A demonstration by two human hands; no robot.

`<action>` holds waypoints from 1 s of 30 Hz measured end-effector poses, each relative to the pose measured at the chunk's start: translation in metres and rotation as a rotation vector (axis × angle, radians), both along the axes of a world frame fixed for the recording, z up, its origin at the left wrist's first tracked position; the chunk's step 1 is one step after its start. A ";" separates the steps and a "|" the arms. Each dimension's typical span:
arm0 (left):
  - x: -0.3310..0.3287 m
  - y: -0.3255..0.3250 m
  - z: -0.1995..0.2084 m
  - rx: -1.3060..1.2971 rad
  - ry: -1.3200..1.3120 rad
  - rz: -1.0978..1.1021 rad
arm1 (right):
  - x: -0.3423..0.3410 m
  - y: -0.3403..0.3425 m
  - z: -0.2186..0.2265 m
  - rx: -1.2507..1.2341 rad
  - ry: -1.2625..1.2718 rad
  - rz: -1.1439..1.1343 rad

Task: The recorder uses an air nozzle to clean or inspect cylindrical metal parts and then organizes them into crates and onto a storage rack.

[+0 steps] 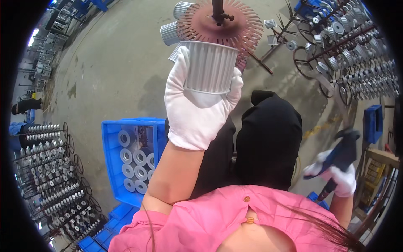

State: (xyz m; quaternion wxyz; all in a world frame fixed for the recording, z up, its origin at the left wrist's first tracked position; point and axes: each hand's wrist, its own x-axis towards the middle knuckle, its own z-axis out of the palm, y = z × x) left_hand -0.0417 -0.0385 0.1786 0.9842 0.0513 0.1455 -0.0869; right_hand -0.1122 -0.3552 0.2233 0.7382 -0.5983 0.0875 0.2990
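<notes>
In the head view, your left hand (191, 111), in a white glove, is clamped on the pulley (211, 69), a ribbed silver cylinder. You have it in front of you, roughly upright, at the near edge of the slotted disc (241, 23). Its upper rim overlaps the disc from here; whether the two touch, you cannot tell. Two smaller pulleys (169, 33) sit at the disc's left edge.

Your right hand (343, 180), gloved too, is wrapped around a dark tool (345, 153), well apart from the pulley, out to your right. Motion blur hides the tool's finer shape.

Expect the pulley to be stiff and fairly weighty for one hand, since it looks like metal; whether it is hollow does not show. The ridges should give your glove some bite along the sides, though smooth metal under cloth could slip lengthwise. It seems unlikely to break, but a knock might nick the teeth or the thin rim. Your best hold is on opposite sides, as your fingers have it, with the palm close under the lower end to carry the weight.

By your left forearm stands the blue crate (108, 147) with flat rings (140, 156) in it.
</notes>
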 end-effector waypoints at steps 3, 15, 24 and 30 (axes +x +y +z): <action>0.001 0.006 -0.003 0.027 -0.033 -0.008 | -0.001 0.036 0.007 0.023 0.111 0.001; -0.013 0.009 -0.005 0.413 -0.201 0.151 | 0.011 0.060 0.037 -0.355 -0.075 0.179; -0.012 -0.005 -0.012 1.608 -0.510 0.690 | 0.020 0.044 0.064 -0.561 -0.197 0.363; -0.012 -0.001 -0.013 1.772 -0.572 0.769 | 0.012 0.037 0.071 -0.647 -0.167 0.359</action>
